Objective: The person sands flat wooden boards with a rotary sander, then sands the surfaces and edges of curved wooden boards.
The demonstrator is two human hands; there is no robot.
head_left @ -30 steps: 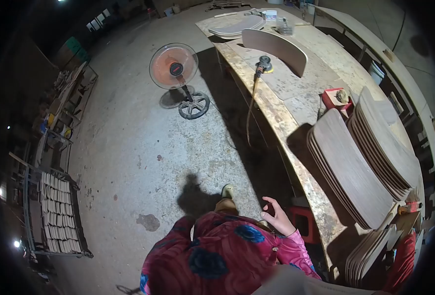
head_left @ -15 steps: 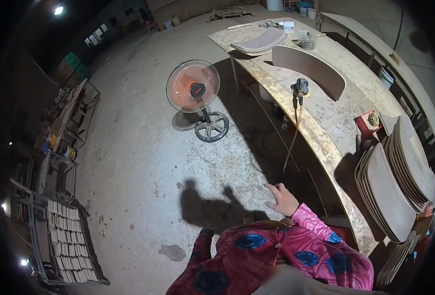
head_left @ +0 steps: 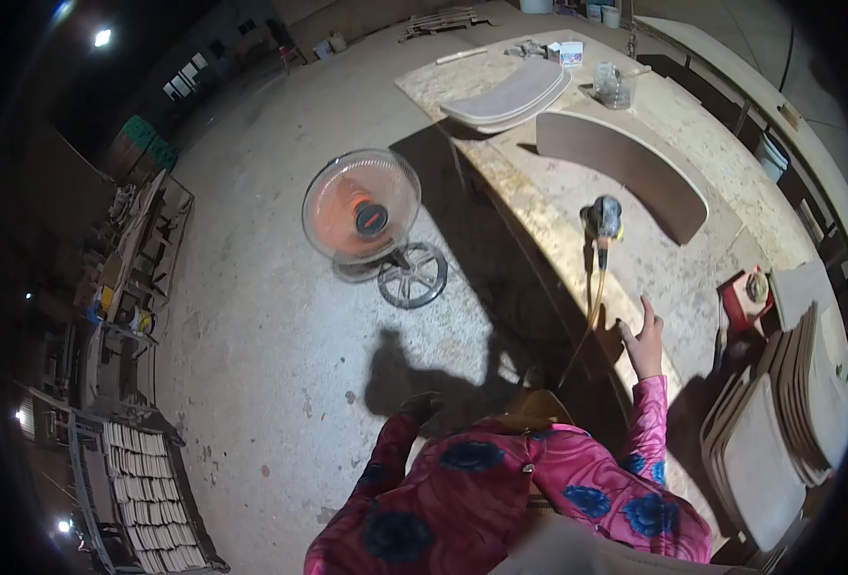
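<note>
My right hand point(head_left: 643, 347) is held over the near edge of the workbench point(head_left: 549, 222), empty, its fingers spread. Just beyond it a sander point(head_left: 603, 218) stands on the bench, with a yellowish hose point(head_left: 596, 292) trailing over the edge. Behind the sander a curved wooden panel point(head_left: 625, 171) stands on its edge. Low at my left side is my left hand point(head_left: 424, 408), dark and apparently gloved, above the floor. Shadow hides how its fingers are set, and nothing can be made out in it.
A pedestal fan point(head_left: 365, 206) stands on the floor left of the bench. Stacked curved panels point(head_left: 764, 450) lie at the right, near a red-and-white object point(head_left: 745, 295). More panels point(head_left: 510, 94) and a clear container point(head_left: 614, 88) are farther back. A rack of pale pieces point(head_left: 156, 498) stands at lower left.
My right hand has risen and moved right, from beside the bench to above its edge near the sander. My left hand has come further into view. The view has shifted closer to the bench.
</note>
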